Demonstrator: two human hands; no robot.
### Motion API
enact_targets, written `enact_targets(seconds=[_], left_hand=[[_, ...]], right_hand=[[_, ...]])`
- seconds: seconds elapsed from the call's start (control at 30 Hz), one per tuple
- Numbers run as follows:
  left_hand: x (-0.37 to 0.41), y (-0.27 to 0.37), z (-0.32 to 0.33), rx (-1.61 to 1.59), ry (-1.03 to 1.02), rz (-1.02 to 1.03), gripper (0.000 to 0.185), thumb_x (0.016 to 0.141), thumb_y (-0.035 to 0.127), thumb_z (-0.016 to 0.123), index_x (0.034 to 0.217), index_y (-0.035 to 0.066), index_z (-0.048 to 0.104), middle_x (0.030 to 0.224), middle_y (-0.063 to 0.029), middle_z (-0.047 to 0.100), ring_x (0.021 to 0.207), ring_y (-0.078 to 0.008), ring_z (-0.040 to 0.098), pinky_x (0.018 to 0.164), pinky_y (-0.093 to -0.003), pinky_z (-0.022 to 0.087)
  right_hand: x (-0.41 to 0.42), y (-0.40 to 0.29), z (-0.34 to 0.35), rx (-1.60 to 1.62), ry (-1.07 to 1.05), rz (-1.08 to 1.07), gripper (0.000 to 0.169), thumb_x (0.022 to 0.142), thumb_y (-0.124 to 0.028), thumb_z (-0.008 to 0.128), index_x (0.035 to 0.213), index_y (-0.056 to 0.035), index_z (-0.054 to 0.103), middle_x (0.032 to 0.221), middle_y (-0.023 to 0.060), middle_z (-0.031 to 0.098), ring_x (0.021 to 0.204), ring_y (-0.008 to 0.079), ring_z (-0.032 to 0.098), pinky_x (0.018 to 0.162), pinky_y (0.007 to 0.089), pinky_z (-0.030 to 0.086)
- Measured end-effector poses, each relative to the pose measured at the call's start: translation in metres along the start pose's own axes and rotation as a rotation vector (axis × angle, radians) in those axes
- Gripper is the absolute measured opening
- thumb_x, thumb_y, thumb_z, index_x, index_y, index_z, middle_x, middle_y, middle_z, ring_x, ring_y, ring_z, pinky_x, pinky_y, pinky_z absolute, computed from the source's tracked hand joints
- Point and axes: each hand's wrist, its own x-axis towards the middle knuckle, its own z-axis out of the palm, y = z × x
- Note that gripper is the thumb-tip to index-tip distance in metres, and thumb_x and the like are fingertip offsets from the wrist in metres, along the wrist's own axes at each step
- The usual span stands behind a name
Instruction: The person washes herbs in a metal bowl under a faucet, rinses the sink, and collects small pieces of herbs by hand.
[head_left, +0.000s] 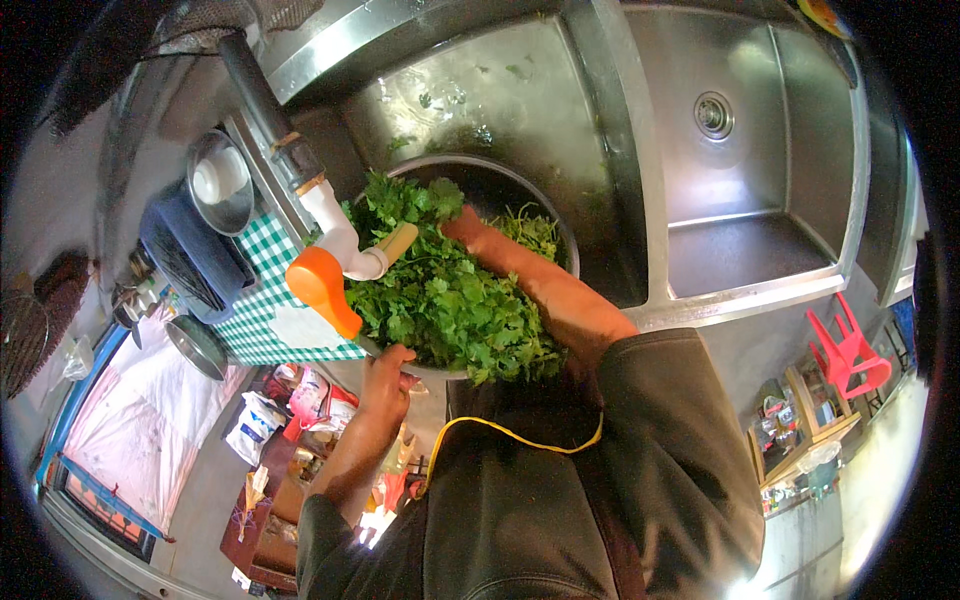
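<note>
A large bunch of leafy green cilantro (465, 307) fills much of a round metal basin (566, 225) at the near left part of a steel sink (480, 90). My right hand (463, 225) reaches into the leaves from the right, its fingers hidden among them. Curled at the basin's near left side, my left hand (388, 375) meets a dark, narrow end below an orange tap lever (322, 289); whether it grips this or the rim is unclear. A white pipe spout (341, 232) with a tan end hangs over the leaves.
Right of the divider lies a second steel sink basin (735, 172) with a drain. On a green checked cloth (262, 300) at left stand a metal bowl (220, 180) and a blue container (195, 255). A red plastic stool (847, 352) stands at far right.
</note>
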Motion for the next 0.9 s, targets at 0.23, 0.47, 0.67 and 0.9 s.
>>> enact_targets(seconds=[0.23, 0.47, 0.67, 0.9], left_hand=[[0.007, -0.008, -0.008, 0.22, -0.167, -0.028, 0.036, 0.071, -0.018, 0.049, 0.099, 0.003, 0.059, 0.097, -0.0091, 0.053, 0.071, -0.0174, 0.058, 0.064, -0.028, 0.054], [0.017, -0.035, -0.017, 0.008, -0.122, 0.001, 0.031, 0.073, -0.012, 0.052, 0.099, 0.003, 0.059, 0.092, -0.0098, 0.054, 0.069, -0.0198, 0.056, 0.061, -0.0288, 0.053], [0.03, 0.069, 0.029, -0.455, 0.254, -0.415, 0.037, 0.069, 0.003, 0.065, 0.101, 0.011, 0.049, 0.083, -0.0055, 0.052, 0.068, -0.0176, 0.054, 0.052, -0.0312, 0.047], [0.037, 0.076, 0.035, -0.539, 0.179, -0.377, 0.045, 0.066, -0.004, 0.062, 0.104, 0.013, 0.044, 0.089, -0.0058, 0.051, 0.068, -0.0178, 0.054, 0.054, -0.0317, 0.048]], right_hand=[[0.006, 0.015, 0.0, -0.011, -0.114, 0.205, 0.05, 0.074, -0.022, 0.069, 0.121, -0.0108, 0.057, 0.114, 0.0158, 0.062, 0.096, 0.037, 0.06, 0.083, 0.0412, 0.05], [0.007, 0.05, 0.014, 0.229, 0.017, -0.015, 0.043, 0.077, -0.02, 0.068, 0.117, -0.0076, 0.059, 0.115, 0.015, 0.062, 0.103, 0.03, 0.057, 0.089, 0.0387, 0.044], [0.059, 0.03, -0.026, -0.189, -0.03, 0.01, 0.049, 0.072, -0.021, 0.069, 0.118, -0.0086, 0.059, 0.108, 0.019, 0.064, 0.097, 0.0367, 0.06, 0.084, 0.0431, 0.049], [0.073, 0.03, -0.042, -0.148, 0.099, -0.138, 0.038, 0.075, -0.019, 0.066, 0.112, -0.0081, 0.062, 0.106, 0.0175, 0.064, 0.094, 0.0371, 0.06, 0.083, 0.0447, 0.048]])
